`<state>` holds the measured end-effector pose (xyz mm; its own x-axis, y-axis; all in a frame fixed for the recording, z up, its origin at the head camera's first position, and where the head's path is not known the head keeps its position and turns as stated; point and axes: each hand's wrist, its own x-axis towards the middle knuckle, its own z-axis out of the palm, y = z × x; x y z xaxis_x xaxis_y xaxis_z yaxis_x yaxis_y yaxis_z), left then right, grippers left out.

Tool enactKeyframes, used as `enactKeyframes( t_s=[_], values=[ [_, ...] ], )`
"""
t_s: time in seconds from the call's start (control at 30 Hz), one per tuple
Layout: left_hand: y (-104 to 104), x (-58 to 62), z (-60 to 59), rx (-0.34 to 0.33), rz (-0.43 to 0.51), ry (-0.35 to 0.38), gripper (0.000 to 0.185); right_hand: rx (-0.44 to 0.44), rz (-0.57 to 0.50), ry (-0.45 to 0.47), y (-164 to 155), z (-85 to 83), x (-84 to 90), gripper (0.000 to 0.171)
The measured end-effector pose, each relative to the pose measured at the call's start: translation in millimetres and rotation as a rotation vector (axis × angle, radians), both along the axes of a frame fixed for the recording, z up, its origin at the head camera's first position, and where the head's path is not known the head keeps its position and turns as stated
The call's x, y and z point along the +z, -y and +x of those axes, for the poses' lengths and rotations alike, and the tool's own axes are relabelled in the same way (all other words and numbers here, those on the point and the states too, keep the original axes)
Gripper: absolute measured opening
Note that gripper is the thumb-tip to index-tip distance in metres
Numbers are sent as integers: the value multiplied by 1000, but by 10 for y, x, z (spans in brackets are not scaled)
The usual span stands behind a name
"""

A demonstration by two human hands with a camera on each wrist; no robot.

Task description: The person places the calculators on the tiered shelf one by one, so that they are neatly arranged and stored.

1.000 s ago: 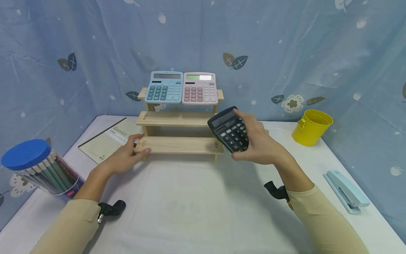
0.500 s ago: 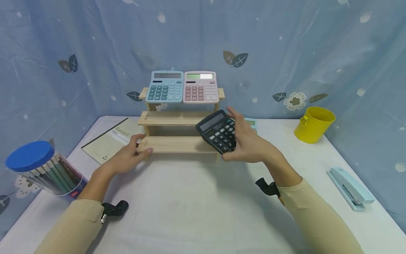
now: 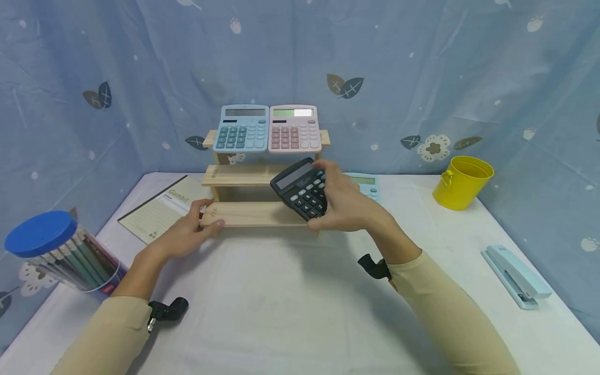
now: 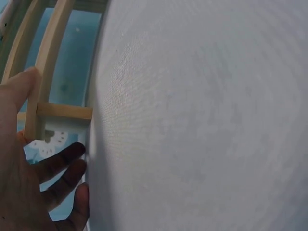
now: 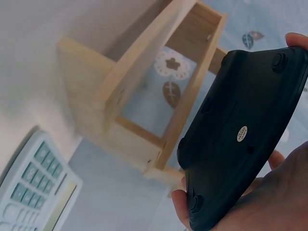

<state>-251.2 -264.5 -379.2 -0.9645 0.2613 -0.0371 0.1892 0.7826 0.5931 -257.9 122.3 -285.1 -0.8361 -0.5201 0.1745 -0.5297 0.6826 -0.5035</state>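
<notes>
My right hand grips a black calculator by its right edge, tilted in front of the right part of a three-tier wooden shelf. The right wrist view shows the calculator's dark underside with the shelf beyond it. At the shelf's left end my left hand holds the lowest board, thumb at the front; in the left wrist view the thumb lies on the wood and the other fingers spread below. A blue calculator and a pink calculator lean side by side on the top tier.
Another light blue calculator lies on the table behind my right hand, partly hidden. At right are a yellow bucket and a light blue stapler. A notepad and a blue-lidded tub of pencils are at left.
My right hand has carried the black calculator leftward to in front of the shelf, uncovering part of the light blue calculator on the table. My left hand stays on the shelf.
</notes>
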Motion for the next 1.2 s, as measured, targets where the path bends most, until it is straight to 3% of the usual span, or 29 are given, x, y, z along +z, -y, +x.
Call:
enactKeyframes(
  t_s=[0.2, 0.53, 1.2],
  values=[
    [-5, 55, 8, -19, 4, -34, 81, -12, 16, -14, 170, -51, 45, 105],
    [-7, 31, 6, -15, 8, -15, 81, -38, 9, -39, 390, -119, -18, 105],
    [-18, -5, 13, -19, 4, -12, 81, -138, -50, -71, 861, -294, -155, 90]
  ],
)
